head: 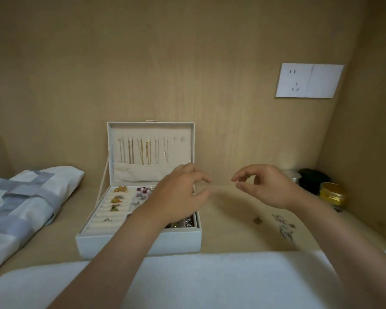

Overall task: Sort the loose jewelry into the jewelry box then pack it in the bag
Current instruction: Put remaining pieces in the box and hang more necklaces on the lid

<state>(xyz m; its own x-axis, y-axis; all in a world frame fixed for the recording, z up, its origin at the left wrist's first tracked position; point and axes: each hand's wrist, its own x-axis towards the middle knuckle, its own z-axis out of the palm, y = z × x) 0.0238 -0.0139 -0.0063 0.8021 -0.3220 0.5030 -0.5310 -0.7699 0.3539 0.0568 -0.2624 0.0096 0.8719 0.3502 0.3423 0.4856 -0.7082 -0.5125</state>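
The white jewelry box point(140, 241) stands open on the wooden shelf, with several thin necklaces point(143, 152) hanging in its lid. Gold butterfly pieces point(117, 198) and beads lie in its tray. My left hand point(176, 197) hovers over the tray's right side, fingers loosely curled, thumb and forefinger apart. My right hand point(265, 186) is raised to the right of the box, thumb and forefinger tips almost touching; anything between them is too fine to see. Loose silver jewelry point(284, 227) and a small brown piece point(257, 220) lie on the shelf. The white and grey bag point(20, 208) lies at the left.
Small jars, one gold-lidded point(332, 194) and one dark point(313, 178), stand in the back right corner. A wall socket point(308, 80) is on the back panel. White cloth point(210, 279) covers the front edge. Wooden walls close in the space at the back and right.
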